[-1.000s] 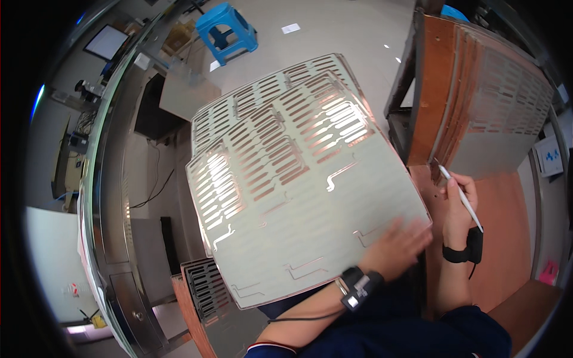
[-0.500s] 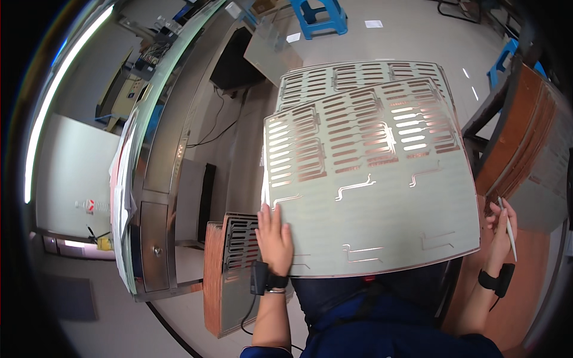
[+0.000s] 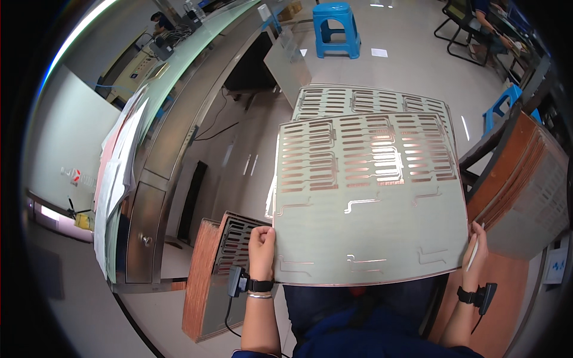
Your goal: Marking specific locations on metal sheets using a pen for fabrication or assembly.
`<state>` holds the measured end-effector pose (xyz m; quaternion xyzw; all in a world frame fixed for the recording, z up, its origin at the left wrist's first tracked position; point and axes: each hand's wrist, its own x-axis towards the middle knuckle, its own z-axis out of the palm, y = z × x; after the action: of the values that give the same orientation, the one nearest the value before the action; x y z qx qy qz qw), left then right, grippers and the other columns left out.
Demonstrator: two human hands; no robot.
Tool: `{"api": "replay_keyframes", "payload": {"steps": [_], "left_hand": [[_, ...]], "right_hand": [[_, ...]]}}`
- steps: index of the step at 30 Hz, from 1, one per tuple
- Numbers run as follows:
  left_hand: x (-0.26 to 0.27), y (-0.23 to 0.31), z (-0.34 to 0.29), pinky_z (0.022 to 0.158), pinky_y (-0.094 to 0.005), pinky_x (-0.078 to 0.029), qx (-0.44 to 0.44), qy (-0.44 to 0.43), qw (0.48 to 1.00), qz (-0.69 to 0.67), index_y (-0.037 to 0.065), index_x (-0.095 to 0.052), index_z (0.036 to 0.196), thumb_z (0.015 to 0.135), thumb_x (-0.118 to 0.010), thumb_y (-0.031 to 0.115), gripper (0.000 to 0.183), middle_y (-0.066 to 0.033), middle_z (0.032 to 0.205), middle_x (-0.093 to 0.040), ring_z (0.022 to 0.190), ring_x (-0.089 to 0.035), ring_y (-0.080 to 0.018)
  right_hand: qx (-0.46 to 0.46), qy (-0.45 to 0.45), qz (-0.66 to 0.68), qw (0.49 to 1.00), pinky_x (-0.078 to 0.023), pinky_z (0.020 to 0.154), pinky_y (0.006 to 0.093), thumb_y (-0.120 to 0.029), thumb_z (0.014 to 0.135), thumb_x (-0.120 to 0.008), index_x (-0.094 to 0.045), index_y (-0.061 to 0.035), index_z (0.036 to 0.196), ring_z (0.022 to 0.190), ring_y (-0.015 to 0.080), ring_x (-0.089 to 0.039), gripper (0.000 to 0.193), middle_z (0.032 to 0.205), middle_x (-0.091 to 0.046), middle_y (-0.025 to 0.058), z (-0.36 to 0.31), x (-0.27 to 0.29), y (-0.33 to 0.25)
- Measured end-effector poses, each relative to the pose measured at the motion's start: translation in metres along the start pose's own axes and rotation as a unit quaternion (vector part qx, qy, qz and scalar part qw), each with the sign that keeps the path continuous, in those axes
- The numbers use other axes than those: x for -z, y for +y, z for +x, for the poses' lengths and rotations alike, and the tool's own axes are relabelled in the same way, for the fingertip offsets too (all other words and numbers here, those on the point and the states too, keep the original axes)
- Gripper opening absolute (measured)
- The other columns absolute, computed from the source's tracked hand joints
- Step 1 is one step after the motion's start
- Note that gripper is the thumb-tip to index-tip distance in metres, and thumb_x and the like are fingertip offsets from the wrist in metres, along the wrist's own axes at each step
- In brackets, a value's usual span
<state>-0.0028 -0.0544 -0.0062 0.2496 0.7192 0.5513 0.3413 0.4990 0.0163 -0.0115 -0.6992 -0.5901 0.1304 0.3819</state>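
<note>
A large pale grey-green circuit board panel [image 3: 370, 232] with copper tracks lies over my lap. Its far half carries rows of slot-shaped copper bars. Curled fingers of my left hand [image 3: 261, 247] close on the panel's left edge, thumb at the rim. At the right edge, my right hand [image 3: 476, 244] holds a slim white pen-like stick [image 3: 473, 255] and meets the panel's border; some of its fingers are hidden. Beneath the top panel's far end, another similar panel [image 3: 310, 104] sticks out.
A stack of copper-edged panels [image 3: 203, 280] stands at lower left, and another stack [image 3: 507, 173] leans at right. Left is a metal-fronted desk [image 3: 149, 232] with loose papers [image 3: 122, 152]. Blue stools [image 3: 336, 30] stand beyond; a seated person [image 3: 486, 27] is at far right.
My left hand has gone from lying flat on the panel to curling at its left edge. My right hand has moved left to the panel's right edge, stick still held. The top panel sits straighter.
</note>
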Motion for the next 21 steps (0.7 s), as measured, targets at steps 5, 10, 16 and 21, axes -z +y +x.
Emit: {"api": "replay_keyframes", "payload": {"steps": [5, 10, 16, 21], "left_hand": [[0.0, -0.001, -0.03, 0.059, -0.0196, -0.038, 0.059, -0.052, 0.997, -0.006, 0.003, -0.061, 0.093, 0.099, -0.066, 0.016, 0.015, 0.0058, 0.074, -0.055, 0.064, -0.046, -0.0028], [0.008, 0.002, -0.074, 0.046, -0.0213, -0.048, 0.182, -0.172, 0.968, 0.004, 0.005, -0.06, 0.091, 0.101, -0.064, 0.026, 0.024, -0.0006, 0.065, -0.064, 0.052, -0.059, -0.0059], [-0.009, -0.002, -0.068, 0.046, -0.0211, -0.04, 0.121, -0.122, 0.985, -0.001, 0.004, -0.06, 0.079, 0.1, -0.066, 0.028, 0.032, 0.0018, 0.059, -0.059, 0.052, -0.052, -0.0028], [-0.018, -0.006, -0.066, 0.046, -0.0229, -0.033, 0.077, -0.08, 0.993, 0.027, 0.002, -0.061, 0.072, 0.097, -0.07, 0.028, 0.038, 0.0034, 0.058, -0.056, 0.054, -0.043, -0.0012]], "right_hand": [[0.0, 0.0, -0.058, 0.998, -0.048, 0.101, 0.0361, -0.01, 0.106, -0.045, -0.06, 0.0008, 0.13, 0.115, 0.0288, -0.065, 0.03, 0.121, -0.068, 0.0209, 0.001, 0.01, 0.011], [0.101, 0.01, 0.047, 0.994, -0.047, 0.101, 0.0374, -0.018, 0.105, -0.049, -0.062, 0.0027, 0.128, 0.113, 0.031, -0.065, 0.033, 0.123, -0.067, 0.0197, 0.022, 0.011, -0.052], [0.235, -0.258, 0.181, 0.92, -0.051, 0.088, 0.0371, -0.008, 0.091, -0.062, -0.07, -0.0001, 0.108, 0.096, 0.0294, -0.066, 0.02, 0.105, -0.071, 0.015, -0.006, -0.082, -0.166], [0.345, -0.375, 0.219, 0.832, -0.052, 0.083, 0.0375, -0.004, 0.081, -0.071, -0.072, -0.0046, 0.106, 0.092, 0.0285, -0.066, 0.025, 0.102, -0.071, 0.0111, -0.031, -0.153, -0.238]]}}
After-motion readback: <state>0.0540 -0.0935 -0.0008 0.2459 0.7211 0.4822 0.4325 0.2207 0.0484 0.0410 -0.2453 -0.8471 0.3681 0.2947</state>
